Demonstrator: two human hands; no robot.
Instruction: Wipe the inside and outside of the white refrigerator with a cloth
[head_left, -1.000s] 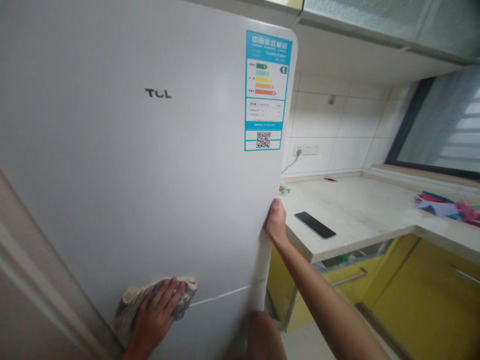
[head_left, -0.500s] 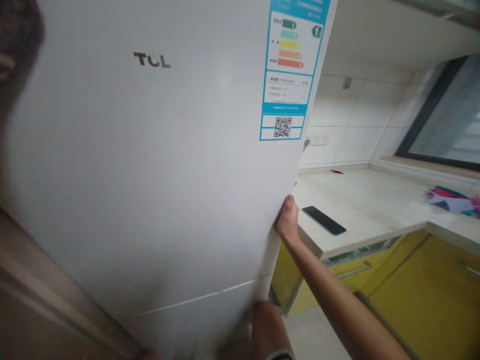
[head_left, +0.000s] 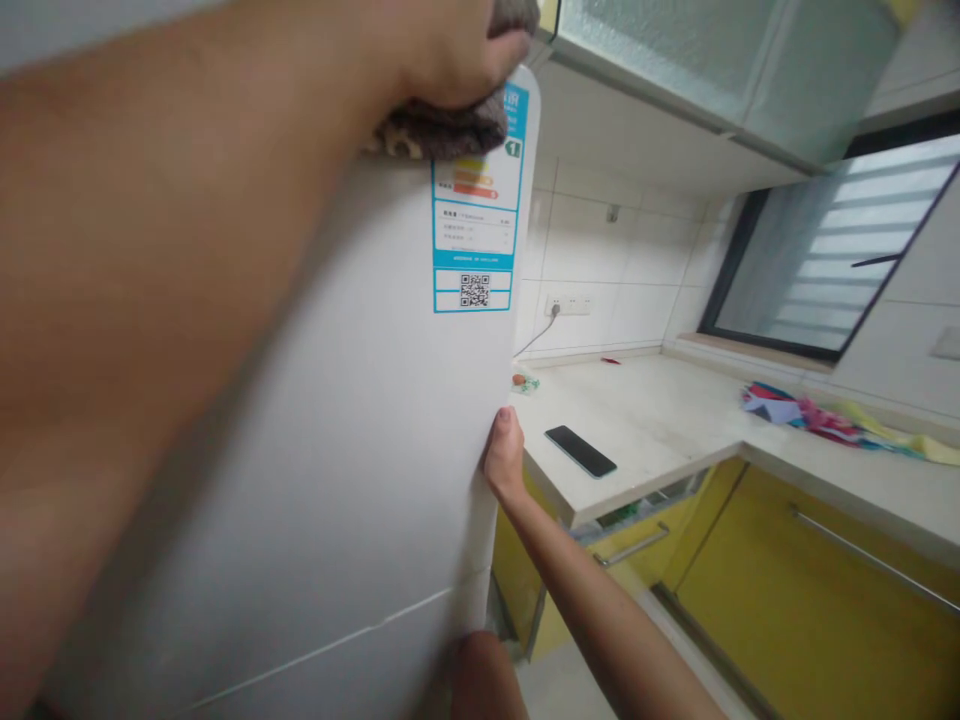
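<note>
A white refrigerator (head_left: 360, 400) with a blue-framed energy label (head_left: 474, 240) fills the left and middle of the view. My left hand (head_left: 450, 50) reaches across its upper part, closed on a bunched dark brown patterned cloth (head_left: 442, 130). The cloth lies against the front and covers the label's top. Lower down, my right hand (head_left: 504, 450) grips the refrigerator's right edge. Its thumb points up and the other fingers are hidden. My left forearm hides much of the front, brand lettering included.
Right of the refrigerator, a white countertop (head_left: 645, 420) holds a black phone (head_left: 580, 451) and colourful cloths (head_left: 817, 415). Yellow cabinets (head_left: 810, 570) stand below; a glass-fronted wall cabinet (head_left: 675, 60) hangs above. A plug (head_left: 555, 311) sits in the wall socket. My knee (head_left: 487, 675) is close to the refrigerator.
My left hand has come from the upper left across to the label with the cloth. The view has turned right. My right hand stays at the refrigerator's edge.
</note>
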